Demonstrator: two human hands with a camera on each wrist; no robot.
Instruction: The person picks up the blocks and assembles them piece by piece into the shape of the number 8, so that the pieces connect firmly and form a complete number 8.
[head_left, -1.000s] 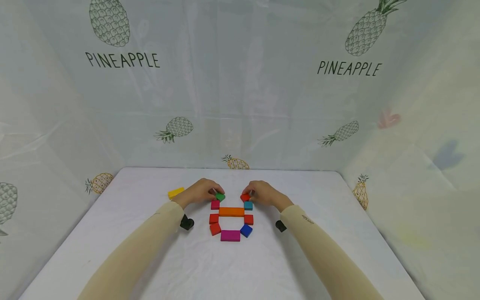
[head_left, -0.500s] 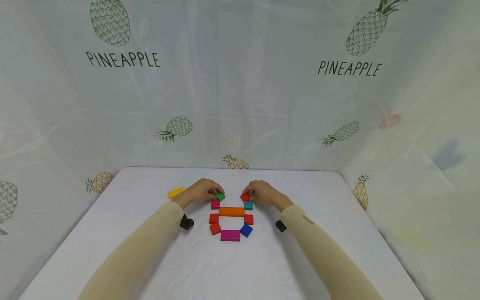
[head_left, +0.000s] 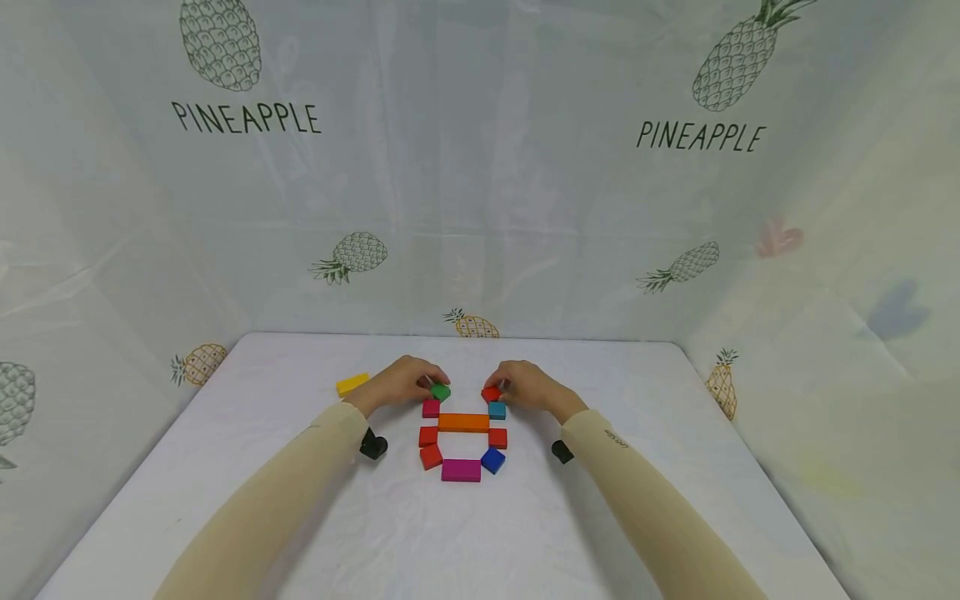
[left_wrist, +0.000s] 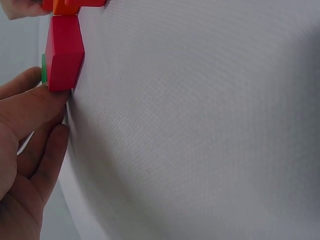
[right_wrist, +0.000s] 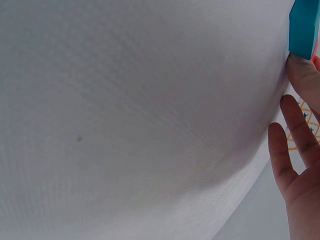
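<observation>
My left hand (head_left: 401, 383) pinches a small green block (head_left: 441, 392) between thumb and fingers, just behind a crimson block (head_left: 431, 408). On the other side my right hand (head_left: 528, 386) pinches a red block (head_left: 491, 393), which sits behind a teal block (head_left: 497, 410). In the left wrist view the crimson block (left_wrist: 66, 52) hides most of the green one, and the thumb lies close to its lower end. The teal block (right_wrist: 304, 30) shows at the edge of the right wrist view, with the thumb close by it.
An orange bar (head_left: 463, 423) spans the two columns of blocks. Nearer lie red blocks (head_left: 428, 437), a blue block (head_left: 492, 460) and a magenta block (head_left: 461, 471). A yellow block (head_left: 352, 384) lies left of the left hand. White cloth (head_left: 465, 542) covers the table.
</observation>
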